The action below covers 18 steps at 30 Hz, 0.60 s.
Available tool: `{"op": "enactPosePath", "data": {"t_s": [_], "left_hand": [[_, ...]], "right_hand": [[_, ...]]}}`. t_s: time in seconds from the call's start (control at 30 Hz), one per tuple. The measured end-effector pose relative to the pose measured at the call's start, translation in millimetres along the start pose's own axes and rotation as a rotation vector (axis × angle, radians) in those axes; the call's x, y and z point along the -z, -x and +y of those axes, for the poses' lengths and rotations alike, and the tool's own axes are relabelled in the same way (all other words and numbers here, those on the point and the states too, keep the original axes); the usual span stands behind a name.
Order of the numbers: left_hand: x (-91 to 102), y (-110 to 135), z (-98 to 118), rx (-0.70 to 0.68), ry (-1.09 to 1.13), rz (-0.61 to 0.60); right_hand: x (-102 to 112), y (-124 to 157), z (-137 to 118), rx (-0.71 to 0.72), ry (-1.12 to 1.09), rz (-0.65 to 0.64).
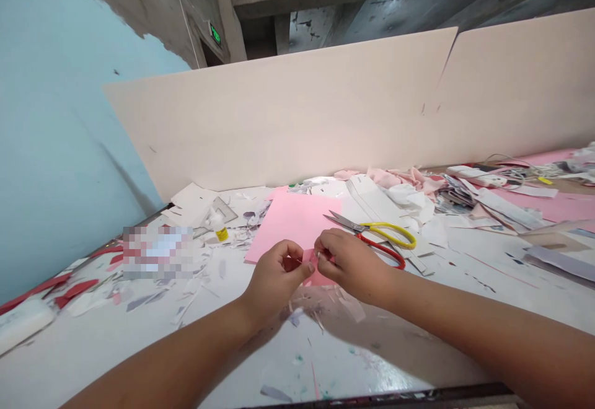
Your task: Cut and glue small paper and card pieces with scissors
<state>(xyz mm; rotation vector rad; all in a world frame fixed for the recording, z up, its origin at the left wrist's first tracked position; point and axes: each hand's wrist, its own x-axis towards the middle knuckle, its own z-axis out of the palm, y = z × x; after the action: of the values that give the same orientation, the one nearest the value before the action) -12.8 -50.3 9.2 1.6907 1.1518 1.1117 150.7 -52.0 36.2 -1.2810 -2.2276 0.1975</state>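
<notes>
A small piece of pink paper (312, 269) is pinched between both my hands, just above the white table (232, 347). My left hand (275, 277) grips its left edge with thumb and fingers closed. My right hand (349, 263) holds its right side, fingers curled together. Just behind my hands lies a larger pink sheet (292, 222). To the right of that sheet rest scissors (377, 238) with one yellow and one red handle, blades pointing left.
Paper scraps litter the table. A small glue bottle (219, 225) with a yellow label stands at the back left. Red scraps (69, 285) lie at the far left. Piles of paper and pink sheets (548, 204) fill the right. A tall beige board (325, 105) walls off the back.
</notes>
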Motion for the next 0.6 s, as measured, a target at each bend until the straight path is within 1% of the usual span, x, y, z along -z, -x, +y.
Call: {"op": "enactPosePath", "data": {"t_s": [0.13, 0.2, 0.27, 0.33, 0.4, 0.47, 0.53, 0.6], "left_hand": [[0.2, -1.3, 1.9, 0.022, 0.061, 0.016], [0.2, -2.0, 2.9, 0.033, 0.079, 0.034], [0.7, -3.3, 3.2, 0.036, 0.095, 0.056], [2.1, -5.9, 2.3, 0.034, 0.101, 0.081], [4.7, -10.0, 0.2, 0.035, 0.117, 0.129], [8.3, -15.5, -2.8, 0.037, 0.154, 0.2], [12.4, -21.5, -6.3, 0.038, 0.204, 0.283], [16.4, -27.0, -10.1, 0.048, 0.252, 0.346]], "right_hand": [[6.5, -1.0, 3.0, -0.075, -0.125, -0.019], [9.3, -0.9, 5.0, -0.093, -0.19, -0.007], [11.7, -0.7, 7.3, -0.095, -0.268, 0.039], [14.8, -1.2, 10.2, -0.111, -0.38, 0.117], [19.7, -2.6, 13.9, -0.143, -0.539, 0.206], [27.3, -4.5, 18.3, -0.164, -0.712, 0.236], [37.5, -6.2, 23.0, -0.146, -0.861, 0.174], [48.7, -6.9, 27.5, -0.115, -0.912, 0.013]]}}
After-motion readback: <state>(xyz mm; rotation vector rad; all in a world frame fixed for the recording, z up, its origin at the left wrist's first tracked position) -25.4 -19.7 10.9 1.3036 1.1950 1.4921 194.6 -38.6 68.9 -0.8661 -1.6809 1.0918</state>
